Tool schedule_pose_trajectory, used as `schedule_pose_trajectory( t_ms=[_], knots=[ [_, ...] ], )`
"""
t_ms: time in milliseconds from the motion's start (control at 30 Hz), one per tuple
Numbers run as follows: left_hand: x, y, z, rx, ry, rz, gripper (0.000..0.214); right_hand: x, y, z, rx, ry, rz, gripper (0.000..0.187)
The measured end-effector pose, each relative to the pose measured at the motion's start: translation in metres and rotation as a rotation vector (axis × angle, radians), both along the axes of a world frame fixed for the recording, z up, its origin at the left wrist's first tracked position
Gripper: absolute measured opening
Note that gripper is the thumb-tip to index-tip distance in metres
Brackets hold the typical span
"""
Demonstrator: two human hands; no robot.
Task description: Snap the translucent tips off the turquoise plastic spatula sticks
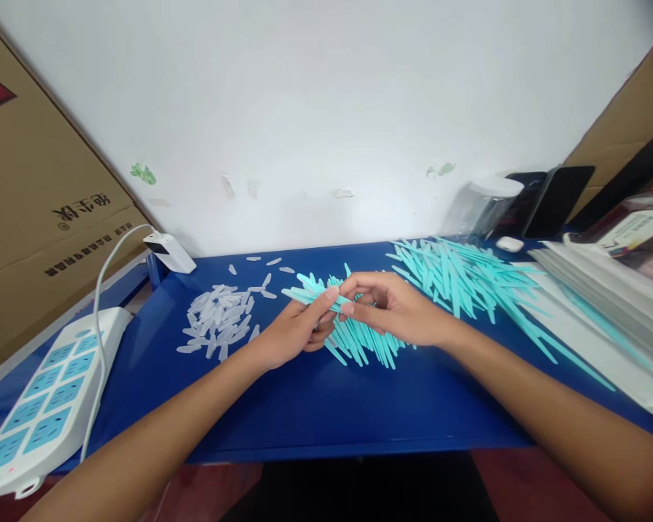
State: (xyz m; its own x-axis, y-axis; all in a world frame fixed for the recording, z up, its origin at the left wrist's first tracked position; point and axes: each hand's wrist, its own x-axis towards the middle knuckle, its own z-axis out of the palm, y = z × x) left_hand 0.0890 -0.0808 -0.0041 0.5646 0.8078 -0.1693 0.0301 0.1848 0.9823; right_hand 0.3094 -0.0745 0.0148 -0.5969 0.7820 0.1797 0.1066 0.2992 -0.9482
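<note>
My left hand [299,330] is closed round a few slim turquoise plastic sticks [305,292], whose tapered ends point left past the thumb. The fingers of my right hand [397,308] pinch at the right end of these sticks, touching my left fingertips. How many sticks each hand grips is partly hidden. Just beneath both hands spreads a pile of similar turquoise sticks [367,344]. To the left lies a heap of small translucent caps or sleeves [218,319], with several loose ones behind it. A larger pile of turquoise sticks [462,275] lies to the right.
The blue table [305,413] meets a white wall. At left are a white power strip [59,399], a plugged-in charger [171,252] and a cardboard box [48,188]. At right stand a lidded clear jar [487,210], a dark phone [558,201] and stacked white sheets [620,304].
</note>
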Motion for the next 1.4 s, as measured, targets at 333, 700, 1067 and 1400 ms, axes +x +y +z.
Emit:
schedule_pose_trajectory(
  t_ms=[333,700,1067,1400],
  knots=[
    [-0.006,0.01,0.002,0.079,-0.048,0.089,0.054,0.006,0.012,-0.005,-0.048,0.004,-0.093,0.03],
    [-0.005,0.007,-0.002,0.096,0.006,0.004,0.057,0.005,0.006,-0.004,-0.081,-0.167,-0.016,0.024],
    [-0.007,0.006,0.0,0.11,0.018,-0.047,0.054,0.013,0.015,-0.001,0.081,-0.134,-0.075,0.044],
    [-0.012,0.016,-0.004,0.116,0.157,0.023,0.042,0.055,0.056,-0.009,0.563,-0.595,-0.618,0.029]
  ],
)
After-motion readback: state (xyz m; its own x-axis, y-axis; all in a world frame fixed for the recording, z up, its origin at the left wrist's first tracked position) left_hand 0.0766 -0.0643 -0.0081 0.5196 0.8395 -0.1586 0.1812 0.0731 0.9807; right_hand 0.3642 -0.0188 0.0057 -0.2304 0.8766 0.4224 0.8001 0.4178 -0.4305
